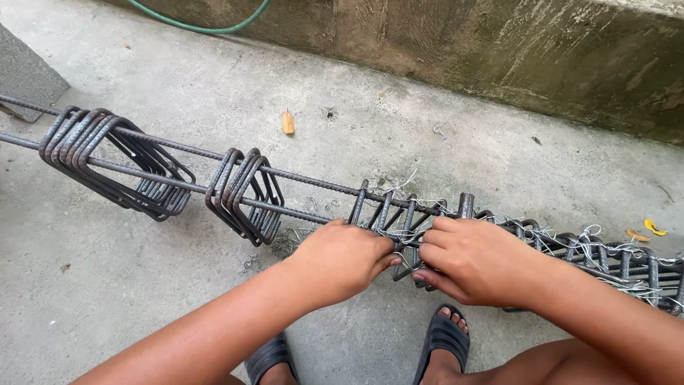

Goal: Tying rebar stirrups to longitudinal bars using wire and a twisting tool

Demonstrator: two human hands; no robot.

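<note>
loose stirrups [117, 160] hang left on rebar [306, 178] | my left hand [342, 260] pinches tie wire [399, 246] at mid-cage | my right hand [470, 260] clamps a stirrup | risk: wire ends may prick fingers, stirrup may slide untied

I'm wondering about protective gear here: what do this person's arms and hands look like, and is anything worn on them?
Both arms are bare up to the picture's edge: no sleeves show. The left hand and the right hand wear no gloves, and no rings, watch or wristbands are visible. Fingernails are short. Lower down, the feet are in dark open-toed slide sandals.
</note>
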